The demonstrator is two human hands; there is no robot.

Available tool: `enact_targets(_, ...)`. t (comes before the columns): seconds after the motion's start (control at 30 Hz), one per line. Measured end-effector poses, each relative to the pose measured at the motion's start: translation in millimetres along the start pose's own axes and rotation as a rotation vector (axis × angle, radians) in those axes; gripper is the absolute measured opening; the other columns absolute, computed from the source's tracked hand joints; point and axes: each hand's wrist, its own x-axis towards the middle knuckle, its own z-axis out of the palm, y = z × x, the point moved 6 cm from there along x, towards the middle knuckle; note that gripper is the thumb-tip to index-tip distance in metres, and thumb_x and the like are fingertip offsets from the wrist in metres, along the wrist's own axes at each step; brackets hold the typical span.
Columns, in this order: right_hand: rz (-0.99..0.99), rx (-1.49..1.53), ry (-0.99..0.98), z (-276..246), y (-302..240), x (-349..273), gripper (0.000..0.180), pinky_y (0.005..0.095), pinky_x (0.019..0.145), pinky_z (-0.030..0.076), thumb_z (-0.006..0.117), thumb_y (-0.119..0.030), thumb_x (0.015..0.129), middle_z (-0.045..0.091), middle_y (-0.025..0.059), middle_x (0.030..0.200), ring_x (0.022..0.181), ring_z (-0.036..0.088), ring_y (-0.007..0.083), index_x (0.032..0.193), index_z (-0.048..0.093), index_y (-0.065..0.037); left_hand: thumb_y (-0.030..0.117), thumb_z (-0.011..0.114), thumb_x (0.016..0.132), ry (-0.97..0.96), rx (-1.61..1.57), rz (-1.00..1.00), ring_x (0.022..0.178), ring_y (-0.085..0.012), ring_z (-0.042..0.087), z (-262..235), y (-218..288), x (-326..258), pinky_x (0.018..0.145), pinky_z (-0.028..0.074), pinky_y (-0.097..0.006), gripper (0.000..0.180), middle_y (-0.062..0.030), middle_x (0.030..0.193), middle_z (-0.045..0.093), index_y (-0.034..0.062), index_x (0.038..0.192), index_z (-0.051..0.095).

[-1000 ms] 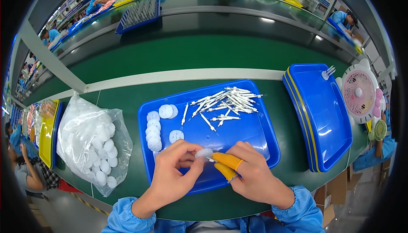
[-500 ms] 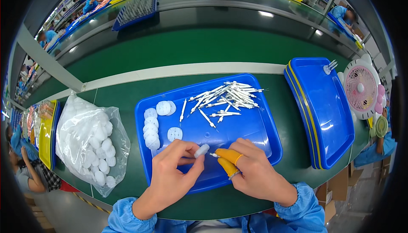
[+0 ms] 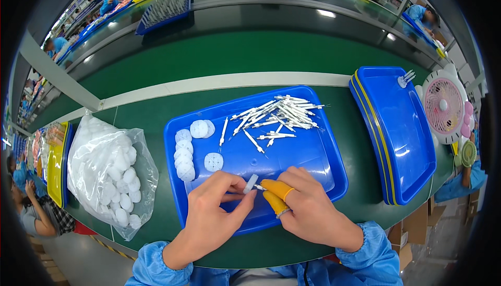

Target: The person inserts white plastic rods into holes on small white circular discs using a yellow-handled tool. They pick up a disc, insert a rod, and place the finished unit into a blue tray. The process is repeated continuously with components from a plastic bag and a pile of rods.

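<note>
My left hand [image 3: 216,202] pinches a small white plastic disc [image 3: 251,183] on edge between thumb and fingertips, above the near part of a blue tray [image 3: 342,181]. Yellow covers sit on the thumb and forefinger of my right hand [image 3: 305,202], which is closed on a thin white stick [image 3: 259,187] with a metal-looking tip. That tip points at the disc's face; whether it touches cannot be made out. In the tray, a pile of similar white sticks [image 3: 287,114] lies at the far right. White round discs [image 3: 185,155] overlap in a column at the left, with a single disc [image 3: 213,162] beside them.
A clear plastic bag [image 3: 112,171] full of white discs lies left of the tray. Stacked blue and yellow trays [image 3: 394,145] stand at the right, beside a pink and white fan [image 3: 442,106]. Across the back runs a green conveyor [image 3: 235,51]. Other people work farther off.
My right hand has shifted slightly left, bringing the stick's tip closer to the disc. The disc in my left hand has turned a little more upright.
</note>
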Motion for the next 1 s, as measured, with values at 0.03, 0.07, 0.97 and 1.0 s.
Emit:
enact_targets(0.03, -0.005, 0.016, 0.019, 1.2, -1.0, -0.4, 0.048, 0.0457, 0.085, 0.049, 0.073, 0.007, 0.066, 0.062, 0.0188, 0.102, 0.096, 0.06, 0.0361, 0.113, 0.07, 0.012, -0.004, 0.08, 0.088, 0.006, 0.017, 0.02, 0.085, -0.0228, 0.077, 1.0, 1.3, -0.4, 0.075, 0.068, -0.034, 0.017, -0.0124, 0.094, 0.071, -0.0027, 0.102, 0.07)
enact_targets(0.07, -0.006, 0.026, 0.036, 2.8, -1.8, -0.6, 0.047, 0.0458, 0.084, 0.05, 0.073, 0.007, 0.066, 0.062, 0.0189, 0.101, 0.096, 0.06, 0.0361, 0.112, 0.07, 0.013, -0.004, 0.08, 0.088, 0.013, 0.033, 0.044, 0.085, -0.0233, 0.077, 2.1, 2.8, -0.7, 0.075, 0.068, -0.034, 0.017, -0.0126, 0.094, 0.07, -0.0028, 0.102, 0.07)
enact_targets(0.97, 0.022, 0.103, 0.224, 13.6, -11.2, -2.5, 0.034, 0.0437, 0.065, 0.049, 0.069, 0.009, 0.066, 0.063, 0.0166, 0.089, 0.078, 0.059, 0.0349, 0.099, 0.073, 0.01, -0.003, 0.077, 0.084, 0.048, 0.224, 0.16, 0.067, -0.0255, 0.07, 7.5, 7.1, -14.5, 0.056, 0.055, -0.036, 0.021, -0.0123, 0.089, 0.065, -0.0008, 0.103, 0.069)
enact_targets(1.0, 0.047, 0.111, 0.207, 14.9, -11.0, -1.4, 0.032, 0.0462, 0.068, 0.049, 0.068, 0.008, 0.064, 0.062, 0.0177, 0.091, 0.081, 0.059, 0.0365, 0.095, 0.071, 0.012, -0.002, 0.077, 0.084, 0.039, 0.235, 0.154, 0.067, -0.0258, 0.07, 8.7, 5.8, -14.6, 0.056, 0.055, -0.037, 0.021, -0.0122, 0.089, 0.064, -0.0008, 0.104, 0.069)
